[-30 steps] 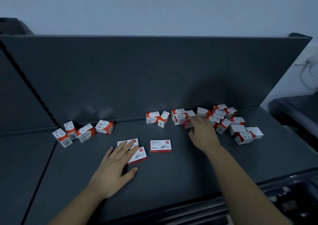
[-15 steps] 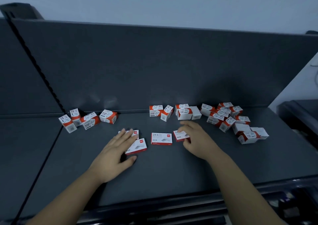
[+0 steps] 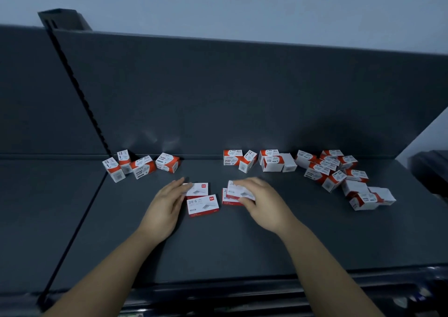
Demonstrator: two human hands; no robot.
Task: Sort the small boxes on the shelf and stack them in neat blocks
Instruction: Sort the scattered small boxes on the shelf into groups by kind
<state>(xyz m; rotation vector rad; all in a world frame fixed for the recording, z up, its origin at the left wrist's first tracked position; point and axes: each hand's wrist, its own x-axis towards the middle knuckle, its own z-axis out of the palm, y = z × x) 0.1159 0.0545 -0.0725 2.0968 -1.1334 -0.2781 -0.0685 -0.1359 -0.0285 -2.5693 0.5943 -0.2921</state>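
Four flat staple boxes [image 3: 203,204] sit mid-shelf [image 3: 242,244] in the head view. My right hand [image 3: 264,202] pinches a tilted staple box [image 3: 238,192] between thumb and fingers, over another lying flat. My left hand [image 3: 167,205] lies open, straight fingers touching the rear-left box [image 3: 200,187]. Cube-like paper-clip boxes [image 3: 324,169] litter the back edge. I judge all light, stiff card, slightly slick; I'd pinch the long sides.

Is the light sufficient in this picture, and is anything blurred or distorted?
Head view: dim, bluish light; the right hand and the flat red-and-white cardboard box it grips are motion-blurred; the neighbouring 24/6 box is legible; glare patches on the dark grey back panel; its edges tilt and splay, wide-angle distortion.
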